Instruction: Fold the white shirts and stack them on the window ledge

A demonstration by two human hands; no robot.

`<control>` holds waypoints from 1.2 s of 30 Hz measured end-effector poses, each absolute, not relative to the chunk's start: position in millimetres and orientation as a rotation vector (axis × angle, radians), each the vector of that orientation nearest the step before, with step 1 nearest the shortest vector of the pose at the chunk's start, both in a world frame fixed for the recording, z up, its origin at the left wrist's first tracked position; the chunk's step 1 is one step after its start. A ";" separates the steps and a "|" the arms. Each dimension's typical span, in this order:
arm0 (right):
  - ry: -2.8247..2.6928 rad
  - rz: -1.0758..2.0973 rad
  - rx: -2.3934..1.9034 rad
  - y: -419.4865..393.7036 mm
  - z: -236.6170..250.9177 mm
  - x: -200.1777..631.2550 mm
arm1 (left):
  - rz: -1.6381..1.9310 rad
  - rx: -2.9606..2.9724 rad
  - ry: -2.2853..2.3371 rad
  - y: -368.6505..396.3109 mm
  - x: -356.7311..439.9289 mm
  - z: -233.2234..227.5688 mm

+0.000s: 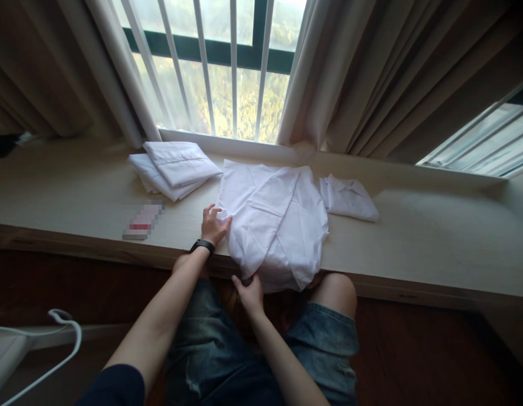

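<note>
A white cloth garment (pixel 274 214), creased and partly folded, lies on the pale ledge, its near part hanging over the front edge. At its left border is my left hand (pixel 215 226), wearing a black wristband. The thumb and fingers are apart, with a bit of cloth edge between them. Below the hanging edge sits my right hand (pixel 251 294), thumb up. A small dark thing (pixel 247 281) shows between its thumb and fingers; its kind is unclear, and most of the fingers are hidden.
Folded white cloths (pixel 177 163) lie at the left, and another folded white garment (pixel 350 198) at the right. A blurred-out flat item (pixel 145 220) rests on the ledge (pixel 434 242). Low on the left is a white hanger (pixel 78 338). Behind stand a barred window and curtains (pixel 346 73).
</note>
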State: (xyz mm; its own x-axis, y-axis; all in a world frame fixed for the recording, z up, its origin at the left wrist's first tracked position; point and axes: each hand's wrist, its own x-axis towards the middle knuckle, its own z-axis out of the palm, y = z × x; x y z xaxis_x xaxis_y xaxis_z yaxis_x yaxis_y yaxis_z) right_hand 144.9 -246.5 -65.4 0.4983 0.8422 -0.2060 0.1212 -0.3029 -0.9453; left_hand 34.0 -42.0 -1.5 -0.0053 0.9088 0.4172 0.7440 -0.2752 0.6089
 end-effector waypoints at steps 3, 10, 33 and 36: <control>-0.817 0.889 -1.771 -241.7 -59.7 144.4 | 1.136 1.933 1.963 -59.3 39.5 3.0; -0.860 0.649 -1.739 -259.5 -64.1 161.5 | 0.671 1.712 2.012 -94.8 47.5 20.0; -0.602 0.820 -1.369 -230.6 -23.7 201.9 | 0.735 1.684 1.546 -100.2 31.3 3.8; -0.578 0.999 -1.316 -196.4 -6.9 218.9 | 0.714 1.748 1.533 -97.8 27.6 1.5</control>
